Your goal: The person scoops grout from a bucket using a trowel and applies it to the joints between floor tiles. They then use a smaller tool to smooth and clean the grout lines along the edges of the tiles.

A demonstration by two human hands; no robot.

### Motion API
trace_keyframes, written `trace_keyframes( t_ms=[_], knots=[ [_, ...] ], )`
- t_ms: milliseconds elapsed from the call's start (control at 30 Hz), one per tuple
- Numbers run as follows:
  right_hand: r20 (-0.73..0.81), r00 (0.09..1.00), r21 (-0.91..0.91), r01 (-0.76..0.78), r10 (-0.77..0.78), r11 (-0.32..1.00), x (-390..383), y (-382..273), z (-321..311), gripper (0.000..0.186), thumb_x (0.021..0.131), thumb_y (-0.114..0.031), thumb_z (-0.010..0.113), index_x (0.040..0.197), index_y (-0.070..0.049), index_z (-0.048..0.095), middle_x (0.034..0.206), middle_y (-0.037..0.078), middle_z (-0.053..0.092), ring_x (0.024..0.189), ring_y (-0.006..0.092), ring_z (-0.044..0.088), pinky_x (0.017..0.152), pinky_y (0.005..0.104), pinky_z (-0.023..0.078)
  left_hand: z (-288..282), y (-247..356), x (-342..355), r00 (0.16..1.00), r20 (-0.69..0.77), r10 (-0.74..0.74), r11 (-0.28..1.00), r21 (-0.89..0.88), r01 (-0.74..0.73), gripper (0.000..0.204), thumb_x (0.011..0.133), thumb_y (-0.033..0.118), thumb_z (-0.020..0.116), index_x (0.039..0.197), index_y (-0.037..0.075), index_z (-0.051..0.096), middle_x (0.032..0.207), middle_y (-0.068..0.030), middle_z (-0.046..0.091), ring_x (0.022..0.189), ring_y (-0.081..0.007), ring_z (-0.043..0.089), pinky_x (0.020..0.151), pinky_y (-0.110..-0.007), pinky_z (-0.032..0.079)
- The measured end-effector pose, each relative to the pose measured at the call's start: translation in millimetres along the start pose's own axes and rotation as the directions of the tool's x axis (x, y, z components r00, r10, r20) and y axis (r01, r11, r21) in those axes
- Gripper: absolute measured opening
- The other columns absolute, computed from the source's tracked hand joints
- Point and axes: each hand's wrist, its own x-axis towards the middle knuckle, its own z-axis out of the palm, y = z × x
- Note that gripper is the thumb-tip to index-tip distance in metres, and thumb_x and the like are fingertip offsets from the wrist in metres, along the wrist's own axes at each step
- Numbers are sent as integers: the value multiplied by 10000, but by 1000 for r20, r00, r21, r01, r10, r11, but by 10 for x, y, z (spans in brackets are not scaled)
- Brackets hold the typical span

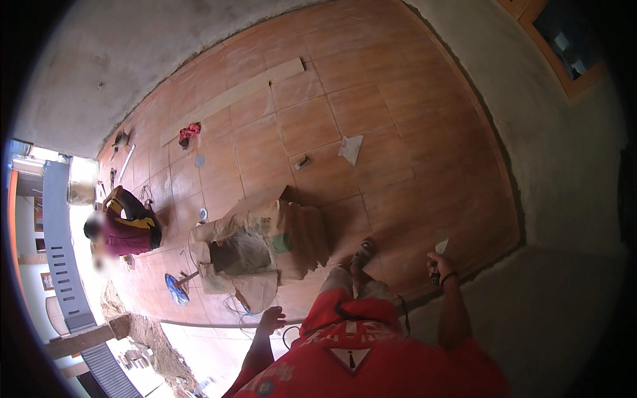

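Observation:
My right hand is wrapped round the dark handle of a small trowel, its pale blade pointing away from me over the tiles. My left hand hangs beside my red shirt, holding nothing, its fingers loosely bent and apart. Just beyond it stands a torn brown paper bag, laid open, with grey powder inside. A sandalled foot of mine rests on the tiles to the right of the bag.
A long board lies across the tiled floor. Nearer are a red cloth, a white triangular piece and a small block. A person crouches at left, near a blue plastic bag. Plastered walls border the floor.

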Motion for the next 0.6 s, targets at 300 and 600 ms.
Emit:
trace_keyframes(
  t_ms=[300,600],
  knots=[
    [196,980,-448,125,-39,885,504,-315,564,254,803,-105,603,1024,17,631,709,88,624,500,149,561,437,278,454,1010,0,338,942,230,244,967,-138,-216,352,888,307,625,1153,83,563,891,-88,638,665,-184,627,517,-289,499],
    [250,964,-461,35,92,887,924,-1764,1572,268,792,-123,599,967,62,680,669,109,648,463,131,556,416,268,448,1224,1874,890,940,-12,340,924,188,-332,239,885,259,579,959,41,643,726,-42,596,572,-111,566,483,-255,451]
  ],
)
